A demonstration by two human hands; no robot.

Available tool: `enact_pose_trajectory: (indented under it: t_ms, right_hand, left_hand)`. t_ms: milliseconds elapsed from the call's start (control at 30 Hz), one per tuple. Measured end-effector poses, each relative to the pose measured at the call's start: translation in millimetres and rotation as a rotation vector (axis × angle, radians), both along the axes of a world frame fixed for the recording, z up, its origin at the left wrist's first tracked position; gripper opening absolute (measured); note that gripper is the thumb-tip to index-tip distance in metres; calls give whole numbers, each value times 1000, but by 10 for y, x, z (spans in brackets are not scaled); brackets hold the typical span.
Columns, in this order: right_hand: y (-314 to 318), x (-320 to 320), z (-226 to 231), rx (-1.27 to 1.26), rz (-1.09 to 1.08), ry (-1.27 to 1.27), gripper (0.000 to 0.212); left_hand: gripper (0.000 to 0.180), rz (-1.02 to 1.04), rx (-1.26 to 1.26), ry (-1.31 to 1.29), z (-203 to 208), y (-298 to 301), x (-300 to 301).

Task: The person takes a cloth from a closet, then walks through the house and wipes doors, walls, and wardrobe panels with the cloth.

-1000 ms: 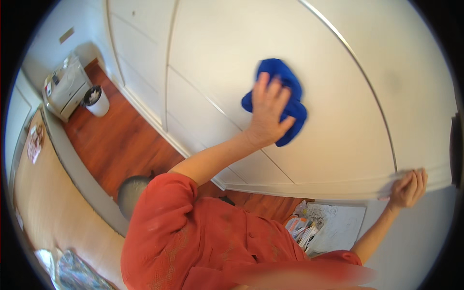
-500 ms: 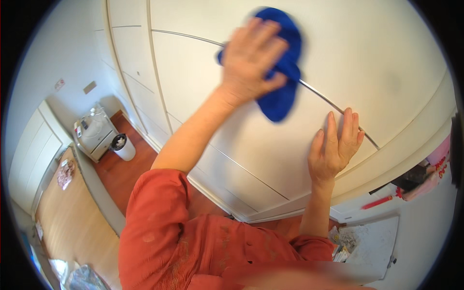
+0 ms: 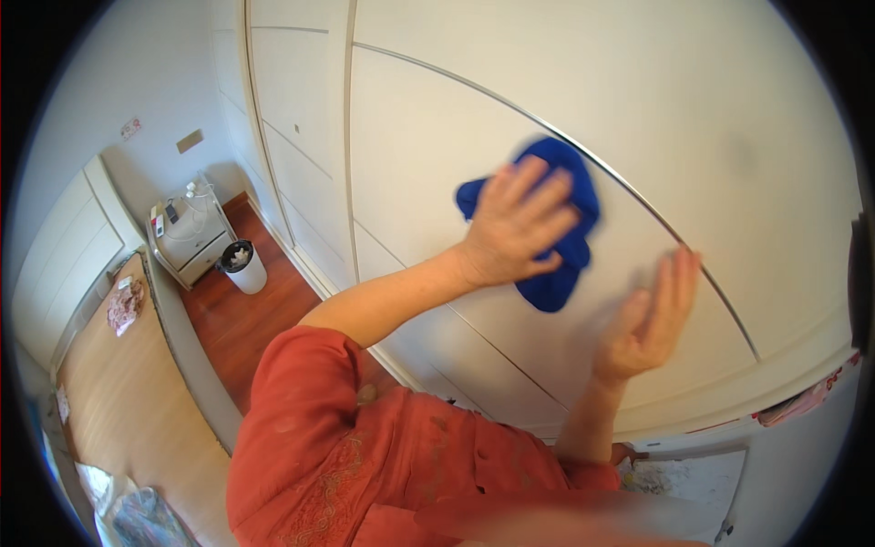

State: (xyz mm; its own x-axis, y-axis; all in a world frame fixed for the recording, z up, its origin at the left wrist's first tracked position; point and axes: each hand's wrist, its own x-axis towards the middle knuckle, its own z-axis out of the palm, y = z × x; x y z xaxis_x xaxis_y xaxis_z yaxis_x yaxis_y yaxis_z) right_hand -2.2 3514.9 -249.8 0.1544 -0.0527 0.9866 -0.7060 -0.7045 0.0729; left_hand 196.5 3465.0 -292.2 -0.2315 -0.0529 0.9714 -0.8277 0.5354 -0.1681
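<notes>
A blue cloth [image 3: 588, 196] lies bunched against the white sliding wardrobe door [image 3: 437, 155], just below a thin metal strip. Over it my left hand [image 3: 524, 219] presses with spread fingers, slightly smeared by motion, keeping the cloth on the panel. Lower and to the right, my right hand [image 3: 647, 319] holds nothing. Its fingers stretch upward, with the tips near the metal strip; whether they touch the door I cannot tell.
At the left is a bed with a bare tan surface [image 3: 118, 392] and a clear plastic bag [image 3: 150, 520]. Beyond it stand a white nightstand [image 3: 191, 232] and a white bin [image 3: 244, 269] on the reddish wood floor. A white board-like surface [image 3: 702, 479] is at the lower right.
My left hand has moved the cloth down and to the right, from across the strip to below it. My right hand has shifted slightly right and down and turned more edge-on.
</notes>
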Motion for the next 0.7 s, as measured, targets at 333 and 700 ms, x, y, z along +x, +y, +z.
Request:
enact_pose_trajectory:
  t_ms: [333, 700]
  right_hand:
    - [-380, 712, -95, -167, -207, -6, 30]
    - [-379, 692, -155, -200, -432, -34, 30]
  left_hand:
    - [56, 87, -221, 443, 351, -809, 2181]
    - [3, -108, -153, -74, -57, -583, 1608]
